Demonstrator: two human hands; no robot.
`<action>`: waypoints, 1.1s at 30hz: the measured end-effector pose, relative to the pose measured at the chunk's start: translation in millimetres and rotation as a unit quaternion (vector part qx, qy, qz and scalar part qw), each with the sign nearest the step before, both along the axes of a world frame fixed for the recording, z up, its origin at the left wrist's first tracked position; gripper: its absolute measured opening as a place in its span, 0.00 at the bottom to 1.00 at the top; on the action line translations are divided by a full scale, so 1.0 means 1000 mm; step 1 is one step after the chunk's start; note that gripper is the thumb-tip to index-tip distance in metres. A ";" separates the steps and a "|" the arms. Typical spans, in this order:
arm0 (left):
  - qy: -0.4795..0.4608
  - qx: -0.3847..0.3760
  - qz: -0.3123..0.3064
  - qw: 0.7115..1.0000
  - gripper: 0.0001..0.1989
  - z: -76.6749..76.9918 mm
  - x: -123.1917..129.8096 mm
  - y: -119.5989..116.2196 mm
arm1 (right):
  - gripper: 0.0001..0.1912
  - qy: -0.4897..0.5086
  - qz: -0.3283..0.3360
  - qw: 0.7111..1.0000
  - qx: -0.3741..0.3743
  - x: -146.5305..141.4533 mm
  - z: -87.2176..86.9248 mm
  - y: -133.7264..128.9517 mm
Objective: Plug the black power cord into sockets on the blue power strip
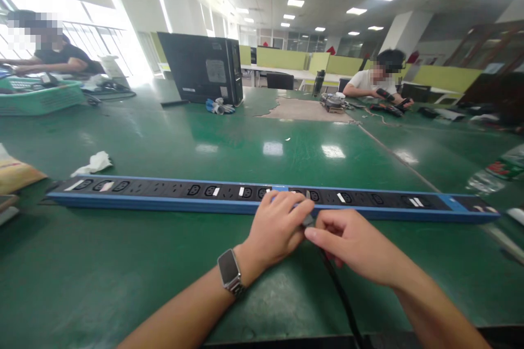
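A long power strip (229, 207) with a blue casing and black socket face lies across the table in front of me. My left hand (278, 223), with a watch on its wrist, is closed over the strip's middle, hiding some of its sockets. Just to the right, my right hand (354, 242) is closed by a black cable (338, 289), its thumb and fingers near the cable's upper end. Between the two hands shows a small grey piece (308, 221), partly covered by fingers. From there the cable drops toward the table's front edge.
On the green table (184, 147) are a crumpled white tissue (95, 164), a plastic bottle (501, 169), a black computer case (200, 68) with gloves (220, 106) and a green basket (41, 97). Two co-workers sit across the table, at left and right.
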State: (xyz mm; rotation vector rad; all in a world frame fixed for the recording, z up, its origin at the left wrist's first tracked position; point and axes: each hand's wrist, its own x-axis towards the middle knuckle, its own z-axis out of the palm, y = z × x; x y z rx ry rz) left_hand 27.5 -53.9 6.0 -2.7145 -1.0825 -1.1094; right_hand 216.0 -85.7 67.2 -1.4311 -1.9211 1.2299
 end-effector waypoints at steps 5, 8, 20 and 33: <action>-0.057 0.052 0.209 0.975 0.13 0.003 -0.082 0.015 | 0.26 0.032 -0.119 0.992 0.040 0.005 -0.032 0.008; -0.075 -0.001 0.262 0.962 0.17 -0.002 -0.126 0.027 | 0.25 0.029 -0.179 0.983 0.031 0.020 -0.073 0.024; -0.003 -0.105 0.192 0.976 0.19 -0.005 -0.137 0.033 | 0.25 -0.045 -0.194 0.966 0.167 0.018 -0.110 0.025; -0.186 -0.050 0.165 0.967 0.16 0.007 -0.086 0.028 | 0.26 -0.054 -0.208 0.957 0.193 0.015 -0.114 0.027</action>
